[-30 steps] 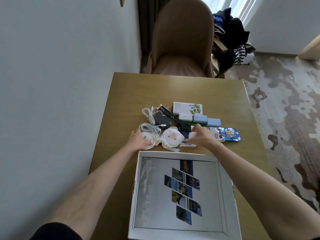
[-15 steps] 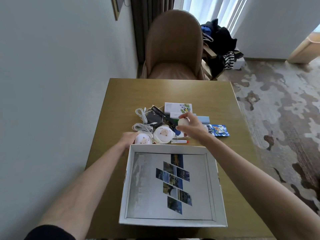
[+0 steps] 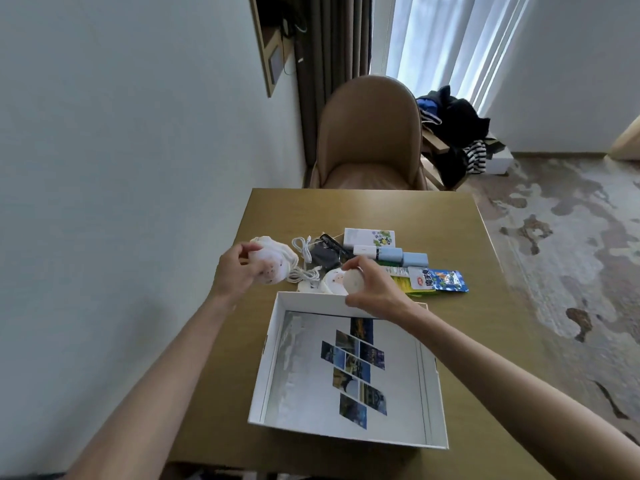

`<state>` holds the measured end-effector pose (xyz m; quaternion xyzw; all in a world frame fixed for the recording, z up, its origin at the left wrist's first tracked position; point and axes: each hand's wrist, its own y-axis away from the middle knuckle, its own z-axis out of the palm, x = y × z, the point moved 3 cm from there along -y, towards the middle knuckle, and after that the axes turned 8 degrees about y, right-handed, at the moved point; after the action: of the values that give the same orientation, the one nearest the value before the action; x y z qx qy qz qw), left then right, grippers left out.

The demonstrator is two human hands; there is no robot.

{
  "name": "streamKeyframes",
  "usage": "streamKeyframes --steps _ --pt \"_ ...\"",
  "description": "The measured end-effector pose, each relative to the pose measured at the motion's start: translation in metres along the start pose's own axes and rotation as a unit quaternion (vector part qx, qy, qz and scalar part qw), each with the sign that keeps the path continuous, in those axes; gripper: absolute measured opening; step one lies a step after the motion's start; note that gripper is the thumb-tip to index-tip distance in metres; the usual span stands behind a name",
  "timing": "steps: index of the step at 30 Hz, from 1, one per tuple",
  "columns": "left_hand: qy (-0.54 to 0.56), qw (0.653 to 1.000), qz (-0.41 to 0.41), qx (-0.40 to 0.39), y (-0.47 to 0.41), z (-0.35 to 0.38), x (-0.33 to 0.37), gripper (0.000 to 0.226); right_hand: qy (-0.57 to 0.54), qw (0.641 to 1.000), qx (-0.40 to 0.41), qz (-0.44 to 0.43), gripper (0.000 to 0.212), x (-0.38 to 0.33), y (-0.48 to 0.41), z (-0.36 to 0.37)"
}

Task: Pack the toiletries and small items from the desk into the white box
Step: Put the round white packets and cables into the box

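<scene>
Gripping white round drawstring pouch (image 3: 273, 268), left hand (image 3: 237, 271) holding it above left edge of wooden desk (image 3: 381, 209), fingers curling round fabric. Right hand (image 3: 375, 289) pinching small white round jar (image 3: 353, 281), hovering at far wall of open white cardboard box (image 3: 266, 372). Blue snack packet (image 3: 448, 280) lying on desk just beyond box, right.
</scene>
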<state>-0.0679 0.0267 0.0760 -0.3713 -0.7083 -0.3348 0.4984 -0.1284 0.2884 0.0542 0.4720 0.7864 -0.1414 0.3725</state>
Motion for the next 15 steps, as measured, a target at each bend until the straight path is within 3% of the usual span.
streamKeyframes --steps 6,10,12,15 --pt "-0.043 0.995 0.007 -0.095 0.068 0.02 0.005 0.029 0.008 0.993 -0.118 -0.017 0.052 0.003 0.029 0.01" --pt "-0.12 0.983 -0.016 -0.14 0.094 0.05 -0.016 0.029 0.115 0.976 -0.184 -0.032 0.047 0.02 0.05 0.016" --pt "-0.23 0.962 0.022 -0.145 0.1 0.06 -0.026 0.035 0.194 0.962 -0.187 -0.042 0.045 0.03 0.058 0.016" --pt "-0.394 0.901 0.114 -0.142 0.105 0.069 -0.036 0.043 0.272 0.945 -0.174 -0.046 0.046 0.042 0.066 0.015"
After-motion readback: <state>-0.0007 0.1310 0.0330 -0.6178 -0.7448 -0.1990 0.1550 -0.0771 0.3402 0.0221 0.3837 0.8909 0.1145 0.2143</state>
